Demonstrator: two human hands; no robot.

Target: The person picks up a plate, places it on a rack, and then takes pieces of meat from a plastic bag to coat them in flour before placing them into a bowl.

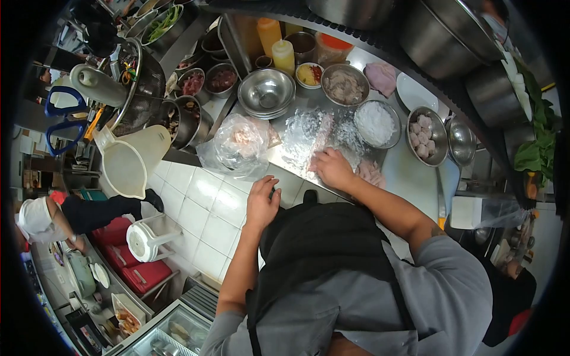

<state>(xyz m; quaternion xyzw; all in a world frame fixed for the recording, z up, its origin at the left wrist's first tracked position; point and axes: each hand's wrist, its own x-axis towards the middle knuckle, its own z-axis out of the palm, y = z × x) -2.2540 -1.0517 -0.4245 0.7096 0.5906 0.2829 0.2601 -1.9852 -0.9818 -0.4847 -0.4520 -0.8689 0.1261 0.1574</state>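
A long floured strip of pale pink meat lies on the flour-dusted steel worktop. My right hand is closed over its near end, fingers bent down onto it. Just in front of the counter edge, my left hand hangs with its fingers loosely apart and nothing in them. A bowl of white flour stands right of the strip. Beside my right wrist lies more pale raw meat. On the left, a clear plastic bag with pinkish contents sits nearest my left hand.
Stacked steel bowls, a bowl of raw meat and squeeze bottles line the back. To the right are a bowl of floured pieces and a knife. A plastic jug hangs left; a person is beyond.
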